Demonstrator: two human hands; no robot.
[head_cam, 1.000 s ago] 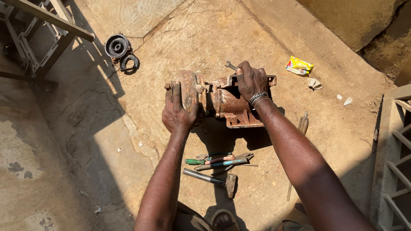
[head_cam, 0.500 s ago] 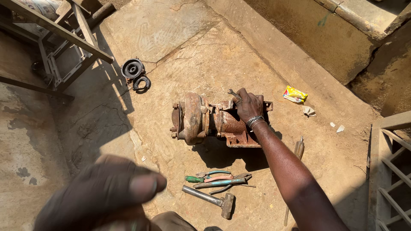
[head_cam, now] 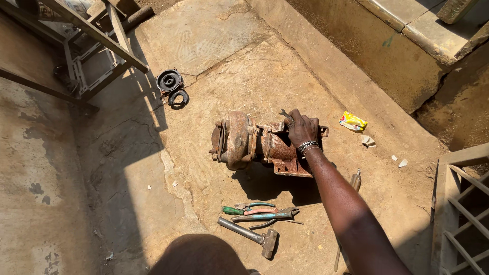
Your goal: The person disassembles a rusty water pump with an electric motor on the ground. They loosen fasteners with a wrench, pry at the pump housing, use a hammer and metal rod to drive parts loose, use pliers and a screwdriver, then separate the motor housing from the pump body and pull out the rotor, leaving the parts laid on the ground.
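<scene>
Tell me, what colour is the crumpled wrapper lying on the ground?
Yellow, with a little red; the wrapper shows best in the head view.

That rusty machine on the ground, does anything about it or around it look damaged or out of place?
The machine is heavily rusted all over, and the right hand rests on its top. A crumpled yellow wrapper and paper scraps litter the concrete beside it. The hammer and pliers lie loose but together.

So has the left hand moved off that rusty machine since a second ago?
Yes. It lay on the round left end of the rusty machine, then lifted toward the camera; now it is out of view. The right hand remains on the machine.
</scene>
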